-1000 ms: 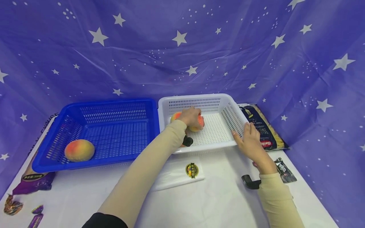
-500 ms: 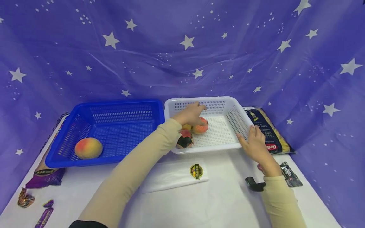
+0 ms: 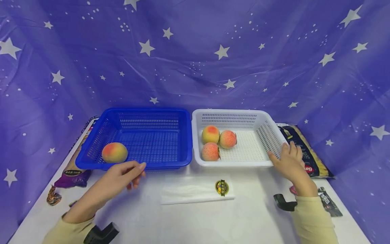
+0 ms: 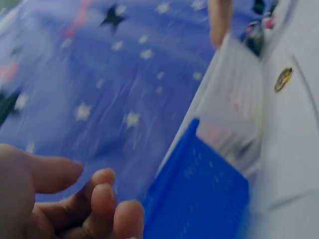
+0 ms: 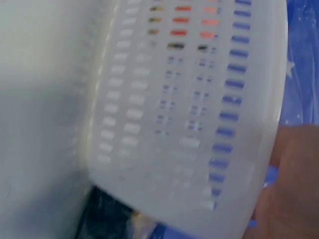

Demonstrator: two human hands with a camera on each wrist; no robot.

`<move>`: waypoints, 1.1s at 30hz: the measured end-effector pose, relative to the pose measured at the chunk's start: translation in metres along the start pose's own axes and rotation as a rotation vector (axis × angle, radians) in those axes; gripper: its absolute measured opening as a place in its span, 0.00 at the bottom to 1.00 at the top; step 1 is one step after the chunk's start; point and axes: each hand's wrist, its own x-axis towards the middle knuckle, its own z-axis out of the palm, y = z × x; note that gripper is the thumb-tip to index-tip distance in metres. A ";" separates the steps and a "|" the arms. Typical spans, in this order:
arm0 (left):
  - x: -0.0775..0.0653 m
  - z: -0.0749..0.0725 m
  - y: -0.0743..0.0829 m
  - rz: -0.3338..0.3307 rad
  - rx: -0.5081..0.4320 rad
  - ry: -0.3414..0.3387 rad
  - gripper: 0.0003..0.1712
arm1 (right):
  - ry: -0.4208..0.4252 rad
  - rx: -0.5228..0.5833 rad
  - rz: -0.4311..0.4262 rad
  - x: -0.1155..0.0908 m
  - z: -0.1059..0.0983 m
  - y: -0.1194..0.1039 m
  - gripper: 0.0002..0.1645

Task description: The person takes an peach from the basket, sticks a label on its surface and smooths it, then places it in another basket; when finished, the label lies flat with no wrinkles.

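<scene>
My left hand (image 3: 117,178) hovers before the front rim of the blue basket (image 3: 149,165), fingers loosely bent around nothing. In the left wrist view its thumb and fingertips stand apart. An oblong yellow-and-red fruit (image 3: 114,152) lies in that basket's front left corner. My right hand (image 3: 289,166) holds the front right corner of the white basket (image 3: 231,164), thumb at the front rim and fingers over the right side. Grouped at that basket's left end are a yellow-red peach (image 3: 210,134), a pink speckled peach (image 3: 227,139) and another speckled peach (image 3: 210,151) with a dark label.
A folded white plastic bag (image 3: 195,193) with a round logo lies in front of the baskets. At right are a dark pasta bag (image 3: 304,149) and a black packet (image 3: 329,202). A purple-bottomed bag (image 3: 73,176) and a wrapped candy (image 3: 53,196) sit at left.
My left hand has let go of the fruit in the white basket and moved left and nearer, out of it. The front speckled peach shows its label differently. The right hand stays at the corner.
</scene>
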 end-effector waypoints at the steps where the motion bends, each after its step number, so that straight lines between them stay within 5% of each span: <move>1: -0.006 -0.004 -0.016 -0.041 -0.065 0.014 0.29 | 0.033 -0.011 -0.010 0.000 0.000 -0.006 0.51; 3: -0.013 -0.011 -0.044 -0.097 -0.169 0.050 0.31 | 0.116 -0.014 -0.053 -0.001 -0.001 -0.024 0.48; 6: -0.016 -0.014 -0.075 -0.091 -0.262 0.104 0.33 | 0.236 0.011 -0.184 -0.008 -0.001 -0.062 0.42; 11: 0.002 -0.012 -0.113 0.076 -0.415 0.286 0.31 | 0.310 0.129 -0.510 -0.021 0.007 -0.145 0.29; 16: 0.020 -0.006 -0.148 0.198 -0.594 0.411 0.26 | 0.238 0.195 -0.707 -0.030 0.025 -0.221 0.22; 20: 0.017 -0.006 -0.145 0.223 -0.647 0.419 0.28 | 0.099 0.243 -0.754 -0.034 0.042 -0.276 0.18; 26: 0.005 -0.008 -0.126 0.143 -0.687 0.399 0.26 | -0.088 0.231 -0.805 -0.031 0.072 -0.348 0.18; 33: 0.009 -0.001 -0.123 0.127 -0.665 0.444 0.32 | -0.260 0.233 -0.691 -0.017 0.108 -0.410 0.28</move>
